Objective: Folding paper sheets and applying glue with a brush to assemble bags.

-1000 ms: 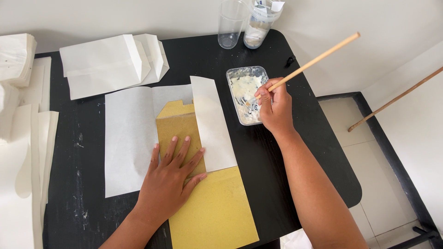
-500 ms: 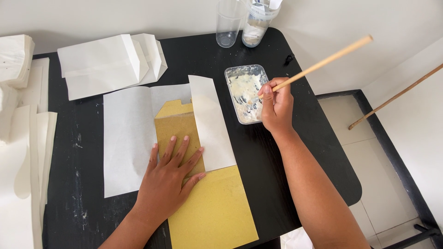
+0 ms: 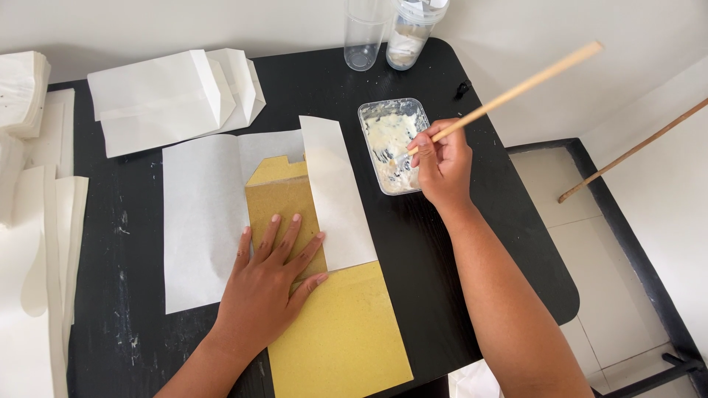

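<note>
- Overhead, the left hand (image 3: 267,284) lies flat, fingers spread, pinning the yellow cardboard template (image 3: 324,324) over the white paper sheet (image 3: 203,221).
- The right hand (image 3: 441,163) pinches a wooden stick (image 3: 516,90), its tip in the paste tray (image 3: 389,144).
- Paste could drip onto the black table (image 3: 442,250) if the stick comes across overloaded.
- The template overhangs the table's near edge; open room lies right of the folded flap (image 3: 335,193).

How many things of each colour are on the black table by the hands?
White: 2, the sheet and the finished bags pile.
Yellow-brown: 2, the card under the left hand and the stick in the right hand.
Clear: 3, the paste tray, the tube and the jar.
Total: 7.
</note>
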